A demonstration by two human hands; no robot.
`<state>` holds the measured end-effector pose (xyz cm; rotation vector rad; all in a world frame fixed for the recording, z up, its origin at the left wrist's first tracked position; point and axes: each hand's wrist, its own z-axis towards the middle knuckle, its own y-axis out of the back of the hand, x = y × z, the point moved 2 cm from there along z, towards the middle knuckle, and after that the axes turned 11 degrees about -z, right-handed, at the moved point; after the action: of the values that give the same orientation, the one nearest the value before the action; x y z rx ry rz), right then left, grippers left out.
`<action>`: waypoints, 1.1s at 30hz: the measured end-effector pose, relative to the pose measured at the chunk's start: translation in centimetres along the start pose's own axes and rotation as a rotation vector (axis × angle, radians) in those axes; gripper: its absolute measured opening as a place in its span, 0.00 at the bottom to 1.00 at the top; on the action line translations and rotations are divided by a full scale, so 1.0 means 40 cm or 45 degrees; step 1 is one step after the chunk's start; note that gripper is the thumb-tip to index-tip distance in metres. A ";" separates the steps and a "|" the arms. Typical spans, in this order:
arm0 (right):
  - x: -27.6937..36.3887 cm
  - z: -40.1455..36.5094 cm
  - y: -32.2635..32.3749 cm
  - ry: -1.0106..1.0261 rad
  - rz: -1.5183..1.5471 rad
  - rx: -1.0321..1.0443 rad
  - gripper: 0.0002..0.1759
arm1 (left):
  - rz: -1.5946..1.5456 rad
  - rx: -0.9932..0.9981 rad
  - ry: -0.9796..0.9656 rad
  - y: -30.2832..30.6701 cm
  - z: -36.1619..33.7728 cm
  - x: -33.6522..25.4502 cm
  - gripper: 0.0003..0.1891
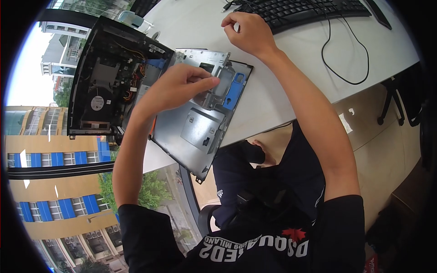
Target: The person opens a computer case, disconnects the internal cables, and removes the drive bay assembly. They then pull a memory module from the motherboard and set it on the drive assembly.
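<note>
Nearest: metal panel [195, 129] lies flat on the table [282, 98], its near corner hanging over the table edge towards the person's lap.

Left hand [182, 88] is on top of that panel. Fingers are curled in, thumb and fingertips pinched on the grey drive bracket [217, 68] at the panel's far end. It's a light grip, not a full fist. Blue plastic clip [234, 88] sits just right of the pinch and looks seated.

Something orange shows under the left forearm at the panel's left edge. Can't tell what it is.

Computer case [114, 68] is touching or just beside the panel on the left, lying open. Fan [96, 103] and wiring are exposed, and the internals look to be in place.

Right hand [249, 32] is further out, at the table's far side just short of the keyboard [300, 11]. It's closed into a loose fist, knuckles towards the camera. Whether it holds a screw or a tool, I can't tell. Black cable [339, 68] loops across the table to the right.

My read on progress:
- Done: case opened, panel off and laid out.
- In hand: bracket on the panel, not visibly detached.
- Left: bracket and blue clip, and everything inside the case looks untouched.

Roughly early-to-mid strip-down.
</note>
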<state>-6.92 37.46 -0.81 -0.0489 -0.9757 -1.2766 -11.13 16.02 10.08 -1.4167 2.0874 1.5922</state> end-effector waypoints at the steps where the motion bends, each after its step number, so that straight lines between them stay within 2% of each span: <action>1: 0.001 -0.001 0.000 -0.005 -0.007 0.002 0.10 | -0.004 -0.007 0.004 -0.002 -0.002 -0.006 0.23; 7: 0.000 -0.002 0.002 -0.027 0.000 0.048 0.10 | -0.045 -0.040 -0.038 -0.017 0.000 -0.008 0.22; 13: 0.007 0.002 0.007 0.125 0.035 -0.174 0.10 | -0.023 -0.041 -0.002 -0.014 -0.006 -0.010 0.22; 16: 0.012 0.002 0.022 0.006 0.082 0.006 0.11 | -0.010 -0.062 0.002 -0.016 -0.006 -0.007 0.22; 19: 0.012 0.001 0.016 0.051 0.047 -0.093 0.10 | 0.033 -0.102 -0.029 -0.021 -0.008 -0.011 0.22; 25: 0.008 0.001 0.016 0.020 0.012 -0.010 0.11 | 0.059 -0.150 -0.026 -0.024 -0.008 -0.010 0.23; 33: 0.013 0.001 0.020 0.004 0.025 -0.027 0.11 | 0.010 -0.123 -0.070 -0.017 -0.008 -0.024 0.24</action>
<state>-6.29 37.36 -0.08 -0.0730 -0.9570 -1.2685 -9.98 16.33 10.37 -1.3789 2.0134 1.7360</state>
